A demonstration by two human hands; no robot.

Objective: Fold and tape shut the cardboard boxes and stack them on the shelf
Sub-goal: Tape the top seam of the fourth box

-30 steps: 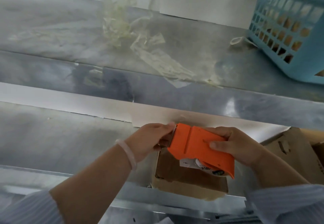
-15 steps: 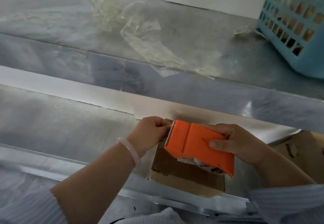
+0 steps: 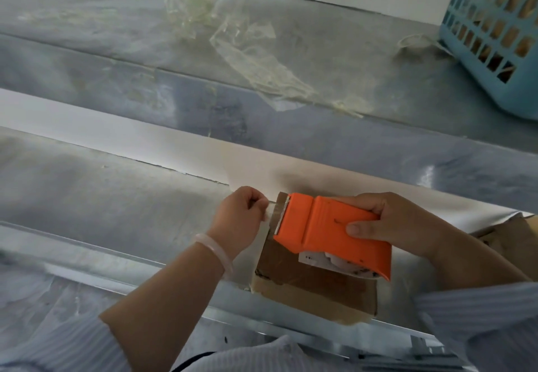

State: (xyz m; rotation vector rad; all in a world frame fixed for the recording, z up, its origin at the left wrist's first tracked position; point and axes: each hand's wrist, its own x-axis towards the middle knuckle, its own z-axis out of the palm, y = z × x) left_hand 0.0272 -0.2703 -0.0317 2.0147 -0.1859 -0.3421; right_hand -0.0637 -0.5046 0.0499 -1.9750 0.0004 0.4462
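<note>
Seen from above, a person's two hands tape a small brown cardboard box (image 3: 305, 281), which sits on the lower metal shelf (image 3: 110, 197) close to its front edge, a little right of centre. The right hand (image 3: 401, 223) is wrapped around an orange tape dispenser (image 3: 329, 229), thumb lying along its near side. It holds the dispenser tilted over the top of the box, with the toothed cutting edge pointing left. The left hand (image 3: 243, 217), fingers curled, pinches the free end of a strip of clear tape (image 3: 276, 211) drawn from that edge, above the far left corner of the box. A pale bracelet (image 3: 215, 248) circles the left wrist, and both arms wear striped sleeves (image 3: 480, 313). A second cardboard box (image 3: 512, 234) shows partly at the right edge of the view. On the upper shelf (image 3: 364, 60) lie crumpled scraps of clear film (image 3: 244, 39), and a blue plastic basket (image 3: 495, 22) stands at its right end
</note>
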